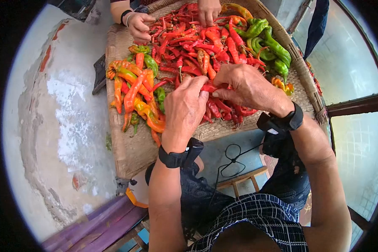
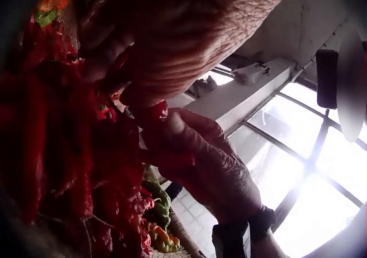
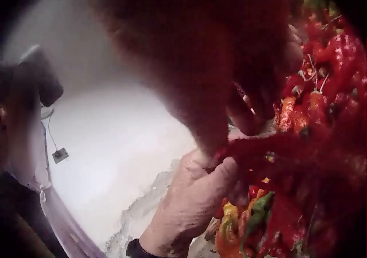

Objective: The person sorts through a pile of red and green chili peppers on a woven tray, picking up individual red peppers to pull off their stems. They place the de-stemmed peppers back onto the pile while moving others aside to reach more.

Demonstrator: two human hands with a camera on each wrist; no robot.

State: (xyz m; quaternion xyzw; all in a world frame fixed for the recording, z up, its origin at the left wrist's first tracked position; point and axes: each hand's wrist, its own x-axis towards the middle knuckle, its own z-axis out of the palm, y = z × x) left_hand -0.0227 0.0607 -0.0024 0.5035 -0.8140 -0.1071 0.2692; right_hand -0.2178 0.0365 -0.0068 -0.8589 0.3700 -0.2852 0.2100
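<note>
Close together over the near edge of the pepper heap, my left hand (image 1: 185, 105) and right hand (image 1: 250, 88) pinch a red chili pepper (image 1: 209, 87) between thumbs and fingers. The left wrist view shows the right thumb against the shiny red pepper (image 2: 155, 113), right beside the left hand (image 2: 206, 40). From the right wrist, the left hand (image 3: 195, 195) shows with its thumb on red pepper flesh, while the right hand (image 3: 195, 57) looms dark in front. Fingers hide much of the held pepper. Red chili peppers (image 1: 222, 110) lie directly below both hands.
A woven tray (image 1: 132, 153) bears the heap, with orange peppers (image 1: 132, 98) at left and green peppers (image 1: 277, 48) at right. Across it, another person's hands (image 1: 139, 26) reach into the peppers. A wall (image 1: 67, 113) stands left, glass panes (image 1: 357, 147) right, a wooden stool (image 1: 243, 178) below.
</note>
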